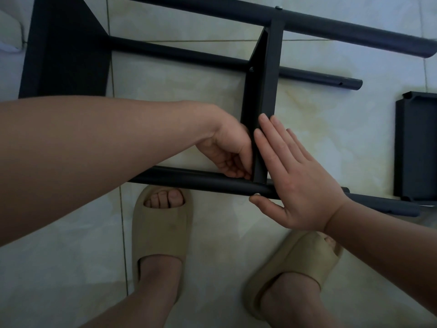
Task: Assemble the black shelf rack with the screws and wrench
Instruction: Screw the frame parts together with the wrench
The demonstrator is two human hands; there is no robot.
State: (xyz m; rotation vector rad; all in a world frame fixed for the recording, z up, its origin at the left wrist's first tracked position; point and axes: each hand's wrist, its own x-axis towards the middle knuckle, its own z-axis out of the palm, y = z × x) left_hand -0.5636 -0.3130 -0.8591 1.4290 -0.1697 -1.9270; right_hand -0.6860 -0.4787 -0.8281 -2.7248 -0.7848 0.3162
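Black shelf rack lies on its side on the floor in front of you, half built. Your left hand is curled into the inside corner where the cross panel meets the near tube. Its fingertips are tucked against the joint, and whether they pinch anything cannot be told. Your right hand lies flat with straight fingers along the panel's outer face, holding nothing, and its thumb tip sits just beside a silver screw in the tube.

Your left forearm crosses the frame's left side and hides part of it. Beyond the hands run a middle tube and a far tube, and a wide dark panel closes the left end. A loose shelf piece lies apart on the right. Your feet, in tan slippers, stand just below the near tube. Pale glossy tiles with thin grout lines cover the floor in dim light.
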